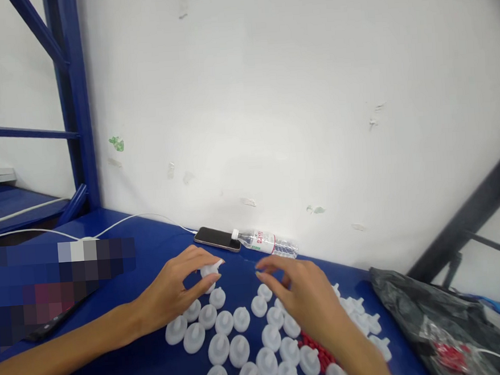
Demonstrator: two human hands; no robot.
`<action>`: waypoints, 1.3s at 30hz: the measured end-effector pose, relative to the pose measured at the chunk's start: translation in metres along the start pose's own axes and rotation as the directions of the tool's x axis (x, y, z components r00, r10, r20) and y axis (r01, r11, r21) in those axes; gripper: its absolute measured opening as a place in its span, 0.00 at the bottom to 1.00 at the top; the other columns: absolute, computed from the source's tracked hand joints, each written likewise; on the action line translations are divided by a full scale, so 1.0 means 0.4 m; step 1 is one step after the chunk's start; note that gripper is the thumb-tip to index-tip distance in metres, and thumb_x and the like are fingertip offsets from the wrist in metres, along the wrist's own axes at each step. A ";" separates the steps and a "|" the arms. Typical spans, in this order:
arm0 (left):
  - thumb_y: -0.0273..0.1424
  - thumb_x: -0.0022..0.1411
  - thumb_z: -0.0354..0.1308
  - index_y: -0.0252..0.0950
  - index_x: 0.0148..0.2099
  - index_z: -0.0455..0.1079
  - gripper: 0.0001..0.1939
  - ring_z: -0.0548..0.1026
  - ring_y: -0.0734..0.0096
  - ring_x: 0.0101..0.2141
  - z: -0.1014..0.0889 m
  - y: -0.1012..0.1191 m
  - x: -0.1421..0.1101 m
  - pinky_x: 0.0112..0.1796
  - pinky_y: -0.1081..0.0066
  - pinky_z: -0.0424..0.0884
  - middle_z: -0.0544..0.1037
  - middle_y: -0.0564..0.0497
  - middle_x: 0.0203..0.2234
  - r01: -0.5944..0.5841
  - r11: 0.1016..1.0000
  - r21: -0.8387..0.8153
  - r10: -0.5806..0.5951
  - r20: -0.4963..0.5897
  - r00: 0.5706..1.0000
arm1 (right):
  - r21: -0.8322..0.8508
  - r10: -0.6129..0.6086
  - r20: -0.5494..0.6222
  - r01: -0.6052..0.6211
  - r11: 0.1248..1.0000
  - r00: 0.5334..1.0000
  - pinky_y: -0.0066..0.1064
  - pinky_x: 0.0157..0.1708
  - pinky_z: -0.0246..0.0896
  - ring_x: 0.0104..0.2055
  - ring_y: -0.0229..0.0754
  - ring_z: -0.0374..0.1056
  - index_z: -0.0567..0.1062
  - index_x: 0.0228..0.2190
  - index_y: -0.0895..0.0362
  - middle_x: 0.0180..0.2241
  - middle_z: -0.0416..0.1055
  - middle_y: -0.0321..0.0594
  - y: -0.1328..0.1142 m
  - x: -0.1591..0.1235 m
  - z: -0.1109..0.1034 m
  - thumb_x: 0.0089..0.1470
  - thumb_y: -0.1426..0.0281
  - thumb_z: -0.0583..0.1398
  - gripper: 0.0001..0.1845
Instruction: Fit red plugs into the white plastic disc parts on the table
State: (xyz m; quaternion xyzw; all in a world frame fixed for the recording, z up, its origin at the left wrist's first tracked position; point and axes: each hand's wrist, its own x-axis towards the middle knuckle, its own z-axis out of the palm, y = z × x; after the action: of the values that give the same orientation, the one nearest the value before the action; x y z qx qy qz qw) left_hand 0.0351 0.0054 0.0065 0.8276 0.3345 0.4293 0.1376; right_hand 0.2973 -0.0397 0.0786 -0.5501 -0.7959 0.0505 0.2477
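Observation:
Several white round plastic caps [239,348] with small knobs lie in rows on the blue table [151,366]. My left hand [178,289] reaches in from the left, its fingers pinched round one white cap [210,268] at the far end of the rows. My right hand [303,298] hovers over the right part of the rows, fingers curled and thumb and forefinger close together; whether they hold anything I cannot make out. Small red pieces [319,348] lie under its wrist among the caps.
A dark phone [217,239] with a white cable [141,218] and a lying water bottle [266,242] rest against the white wall. A black plastic bag [434,317] sits at the right. A blue steel frame [73,103] stands at the left.

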 end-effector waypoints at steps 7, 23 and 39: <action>0.40 0.74 0.47 0.43 0.51 0.72 0.15 0.74 0.66 0.42 0.007 0.005 -0.003 0.53 0.64 0.64 0.79 0.54 0.40 0.163 0.986 -0.023 -0.163 -0.018 0.986 | -0.038 0.151 0.320 -0.147 0.988 0.935 0.29 0.27 0.57 0.27 0.41 0.73 0.81 0.26 0.53 0.24 0.79 0.34 0.172 -0.027 -0.058 0.56 0.70 0.60 0.10; 0.45 0.73 0.45 0.40 0.44 0.73 0.19 0.74 0.62 0.43 0.020 0.012 0.010 0.54 0.65 0.63 0.79 0.53 0.38 0.269 0.961 -0.067 -0.269 0.009 0.963 | -0.111 0.271 0.424 -0.247 0.963 0.864 0.28 0.21 0.53 0.22 0.40 0.72 0.82 0.20 0.51 0.22 0.79 0.36 0.179 -0.062 -0.039 0.40 0.79 0.64 0.10; 0.46 0.73 0.43 0.41 0.45 0.72 0.20 0.73 0.61 0.43 0.019 0.014 0.012 0.55 0.64 0.60 0.78 0.53 0.38 0.299 0.952 -0.062 -0.296 0.057 0.954 | -0.102 0.249 0.411 -0.227 0.968 0.877 0.29 0.23 0.55 0.22 0.41 0.72 0.81 0.20 0.51 0.21 0.78 0.35 0.173 -0.067 -0.041 0.41 0.80 0.63 0.12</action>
State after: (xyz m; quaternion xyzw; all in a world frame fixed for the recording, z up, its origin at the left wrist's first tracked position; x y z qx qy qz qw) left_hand 0.0455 0.0050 0.0075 0.7722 0.4367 0.3957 0.2375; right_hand 0.3708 -0.0401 0.0596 -0.6261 -0.7577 0.1776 0.0481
